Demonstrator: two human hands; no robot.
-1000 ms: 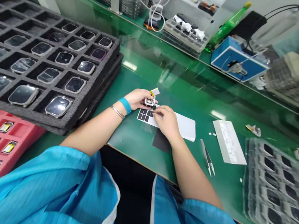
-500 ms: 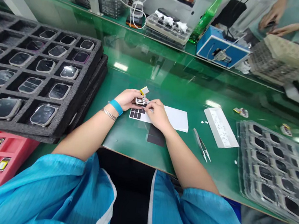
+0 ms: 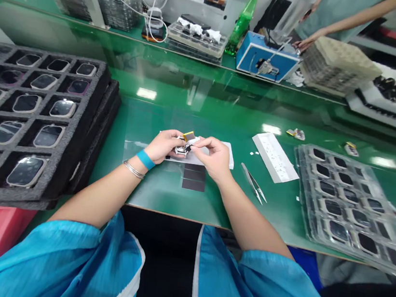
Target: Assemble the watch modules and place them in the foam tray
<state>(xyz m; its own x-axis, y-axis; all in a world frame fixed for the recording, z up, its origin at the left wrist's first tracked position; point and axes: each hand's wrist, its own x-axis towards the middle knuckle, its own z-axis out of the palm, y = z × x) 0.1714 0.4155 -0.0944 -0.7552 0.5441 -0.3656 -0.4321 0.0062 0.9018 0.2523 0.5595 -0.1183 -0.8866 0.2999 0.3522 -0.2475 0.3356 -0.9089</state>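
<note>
My left hand (image 3: 163, 145) is closed around a small opened smartwatch case (image 3: 180, 150), held above the bench. A yellow-edged battery (image 3: 189, 136) stands tilted up out of the case. My right hand (image 3: 215, 158) pinches a small black sticker (image 3: 189, 148) against the right side of the case; the fingers partly cover it. Below both hands lies a white pad (image 3: 232, 156), and my left hand hides most of the sheet of black squares on it. Dark rectangular strips (image 3: 194, 183) lie just in front of the pad.
Tweezers (image 3: 253, 183) and a white box (image 3: 275, 158) with tiny pieces lie to the right. Beyond them is a stack of clear trays (image 3: 349, 207) with watch parts. A black foam tray (image 3: 57, 149) of watches and a red tray (image 3: 1, 229) flank my left. A co-worker's hand (image 3: 307, 42) shows behind.
My right hand has come up from the sheet of black squares to the watch case, with a small black piece in its fingers. The camera view has shifted; the co-worker's hands have moved.
</note>
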